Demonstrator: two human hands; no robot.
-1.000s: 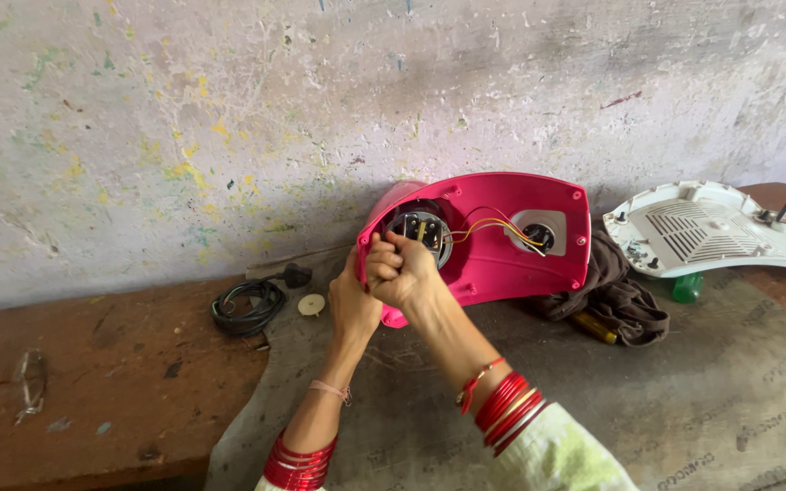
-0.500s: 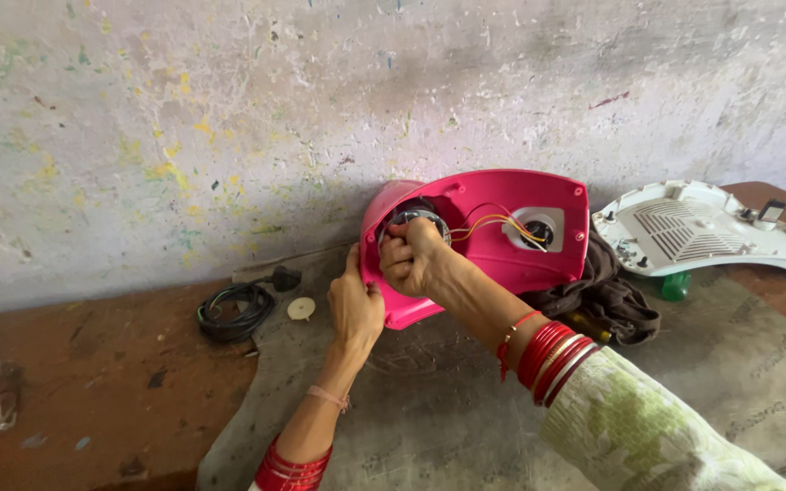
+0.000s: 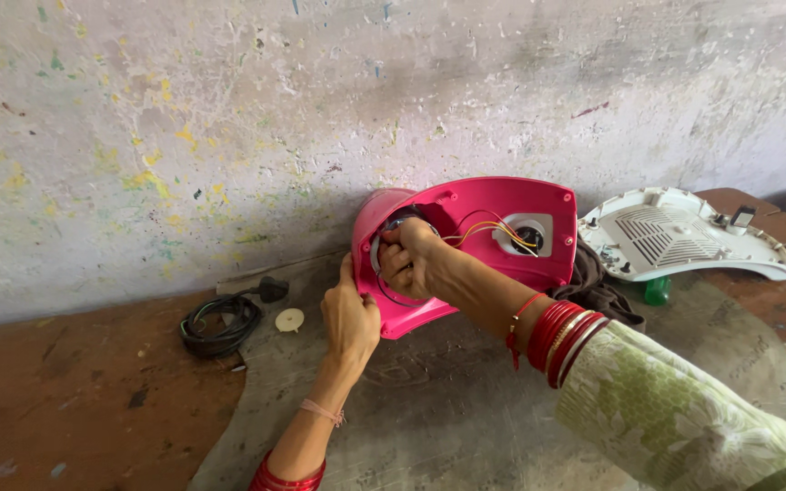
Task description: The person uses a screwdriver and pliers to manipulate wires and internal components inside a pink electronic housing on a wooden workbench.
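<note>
The round opening at the left end of the pink housing (image 3: 493, 241) is mostly covered by the right hand (image 3: 409, 259), so the part inside it shows only as a dark sliver and a bit of metal rim, too hidden to name. The fingertips of that hand are out of sight inside the opening; the fingers curl in tight, nearly closed, but what they grip, if anything, cannot be told. The left hand (image 3: 349, 314) lies just left of and below the opening, its fingers fairly straight and spread a little, pressed flat against the near left edge of the housing, with the thumb up along the pink rim; it steadies rather than clasps. The housing stands on its edge on a grey mat (image 3: 466, 409), leaning against the far wall (image 3: 229, 118), its hollow side facing near. Thin yellow and red wires (image 3: 488, 232) run from behind the right hand to a white socket (image 3: 529, 235) at the right of the housing. Behind the housing's right end a dark cloth (image 3: 598, 286) is half hidden. Further right lies a white cover (image 3: 684, 232), a small green thing (image 3: 655, 291) tucked under it. At left, on the brown bench (image 3: 65, 400), a coiled black cord (image 3: 220, 320) and a pale disc (image 3: 289, 319). Both forearms are cut off at the near edge
</note>
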